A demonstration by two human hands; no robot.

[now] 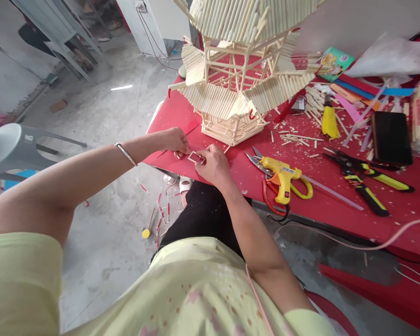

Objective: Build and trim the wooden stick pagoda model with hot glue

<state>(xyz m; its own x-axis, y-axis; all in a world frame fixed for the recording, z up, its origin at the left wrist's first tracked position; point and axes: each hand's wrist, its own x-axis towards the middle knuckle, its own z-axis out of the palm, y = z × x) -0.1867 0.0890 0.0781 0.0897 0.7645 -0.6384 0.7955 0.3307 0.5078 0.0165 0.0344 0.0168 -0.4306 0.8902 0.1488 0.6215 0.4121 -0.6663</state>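
Note:
A small rectangular frame of pale wooden sticks (pixel 192 157) is pinched in my right hand (pixel 215 164), over the front left edge of the table. My left hand (pixel 174 141) is closed just left of the frame, fingertips close to its corner. What those left fingers pinch, if anything, is too small to make out. Directly behind my hands stands a tiered pagoda-like model of round wooden sticks (pixel 219 100), with slanted stick roofs and red tassels. Its top runs out of view.
On the red table (pixel 231 196) to the right lie scissors (pixel 306 189), a yellow glue gun (pixel 283 176), pliers (pixel 366 186), a yellow-handled cutter (pixel 329 120), a phone (pixel 392 137) and scattered sticks (pixel 301 137). A grey stool (pixel 7 144) stands left. Cords hang along the table's front.

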